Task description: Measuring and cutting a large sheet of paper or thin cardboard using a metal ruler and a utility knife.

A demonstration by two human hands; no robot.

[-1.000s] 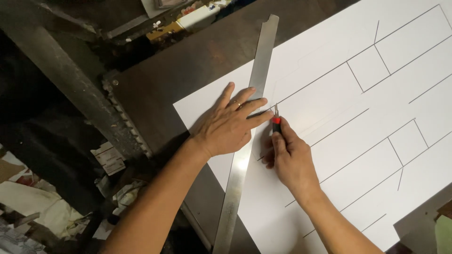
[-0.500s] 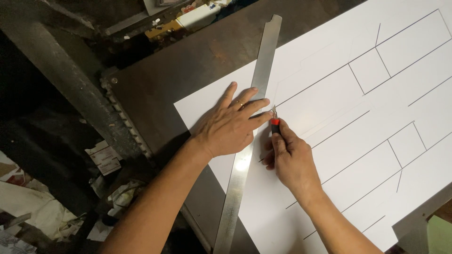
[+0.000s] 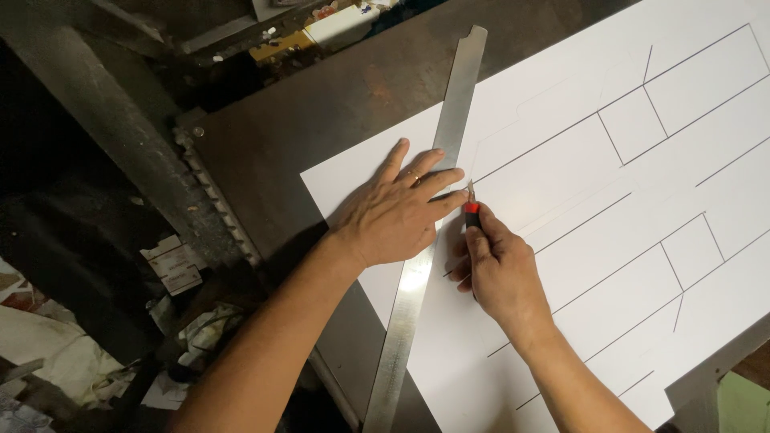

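On the smooth white lined board (image 3: 609, 208), left hand (image 3: 397, 212) flat, open on the steel ruler (image 3: 429, 232), right hand (image 3: 501, 269) clenched around a red-collared knife (image 3: 471, 200).

The right hand (image 3: 501, 277) drew the red-handled knife (image 3: 471, 204) slightly toward the lower part of the frame along the steel ruler (image 3: 425, 240). The left hand (image 3: 397, 212) shifted a little with it.

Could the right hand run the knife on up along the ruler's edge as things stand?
Probably yes. The right hand holds the knife with its tip against the ruler, which the left hand presses flat on the white sheet. Ahead of the blade, the ruler's right edge looks bare.
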